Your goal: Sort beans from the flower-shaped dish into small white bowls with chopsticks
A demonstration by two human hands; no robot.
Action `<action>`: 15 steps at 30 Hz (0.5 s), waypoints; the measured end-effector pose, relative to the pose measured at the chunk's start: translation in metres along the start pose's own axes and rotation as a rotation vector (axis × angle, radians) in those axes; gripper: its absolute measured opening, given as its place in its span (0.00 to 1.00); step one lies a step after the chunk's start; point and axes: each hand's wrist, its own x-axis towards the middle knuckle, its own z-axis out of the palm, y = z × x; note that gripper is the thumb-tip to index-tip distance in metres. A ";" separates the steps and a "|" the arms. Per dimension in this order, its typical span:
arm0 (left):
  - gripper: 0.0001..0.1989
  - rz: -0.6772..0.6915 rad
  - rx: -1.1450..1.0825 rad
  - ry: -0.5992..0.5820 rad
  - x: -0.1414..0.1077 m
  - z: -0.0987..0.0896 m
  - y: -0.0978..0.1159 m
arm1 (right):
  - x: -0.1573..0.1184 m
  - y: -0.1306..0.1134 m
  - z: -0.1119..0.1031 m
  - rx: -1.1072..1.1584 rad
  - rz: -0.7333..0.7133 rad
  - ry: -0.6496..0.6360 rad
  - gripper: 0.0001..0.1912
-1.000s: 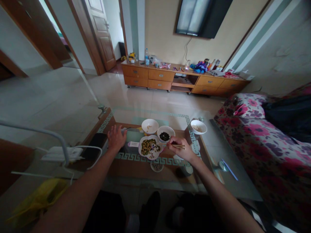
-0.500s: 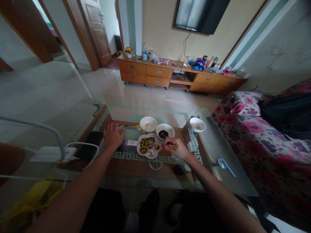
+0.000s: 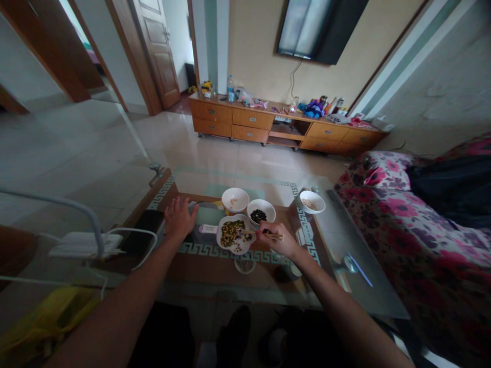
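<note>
My right hand (image 3: 276, 237) grips a pair of wooden chopsticks (image 3: 275, 235), whose tips reach into a white scalloped dish (image 3: 221, 220). Mixed green, yellowish and dark beans (image 3: 231, 233) lie in that dish. Just behind it stands a white bowl holding black beans (image 3: 258, 216). Left of that bowl is another white bowl (image 3: 235, 197) with a few pale pieces inside. Farther right, a third white bowl (image 3: 312, 202) has pale beans or nuts. My left hand (image 3: 180, 219) rests on the glass table, fingers spread, to the left of the dish.
The glass coffee table (image 3: 368, 286) has a patterned border. A white power strip (image 3: 82, 244) with cables lies at the left. A blue pen (image 3: 360, 270) is near the right edge. A floral sofa (image 3: 383, 225) stands at right, a wooden cabinet (image 3: 251, 120) beyond.
The view has tilted slightly, so the room sits a little lower in the picture. My right hand still holds the chopsticks at the dish; my left hand stays on the table.
</note>
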 end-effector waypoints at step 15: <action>0.33 0.016 0.024 0.032 0.007 0.012 -0.011 | 0.010 0.018 -0.041 0.319 0.236 0.453 0.26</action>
